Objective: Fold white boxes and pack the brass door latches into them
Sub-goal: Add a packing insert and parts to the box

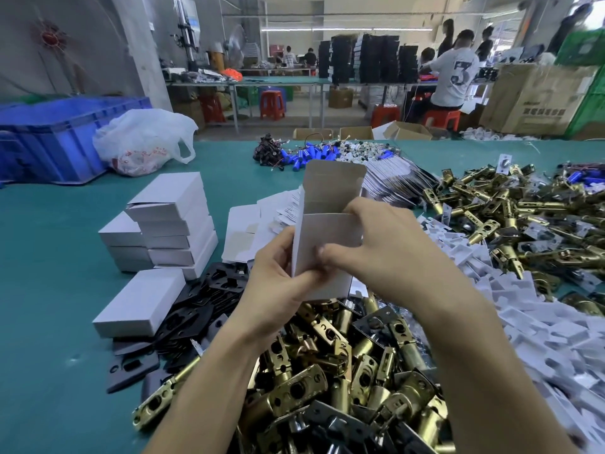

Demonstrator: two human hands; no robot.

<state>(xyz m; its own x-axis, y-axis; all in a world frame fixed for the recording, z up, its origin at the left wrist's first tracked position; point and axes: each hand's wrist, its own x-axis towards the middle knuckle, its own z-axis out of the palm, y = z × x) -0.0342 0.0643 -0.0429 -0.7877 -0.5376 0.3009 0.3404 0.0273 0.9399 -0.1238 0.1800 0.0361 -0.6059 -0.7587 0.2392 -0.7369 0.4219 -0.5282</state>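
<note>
A white box (327,237) stands upright in the air over a heap of brass latches (343,371), its top flap raised and its grey inside showing. The left hand (278,283) curls round its lower edge; the right hand (383,253) pinches its right side. Closed boxes (176,224) are stacked to the left. A blue crate (49,139) hides its contents.

green table (49,290) | brass latches (343,371) – white boxes (173,217) – black plates (203,299) | blue crate (49,136)

White, brass and teal

We see a white box (327,244), brass latches (343,365), black plates (203,303), a teal desk (49,322), a blue crate (55,136).
</note>
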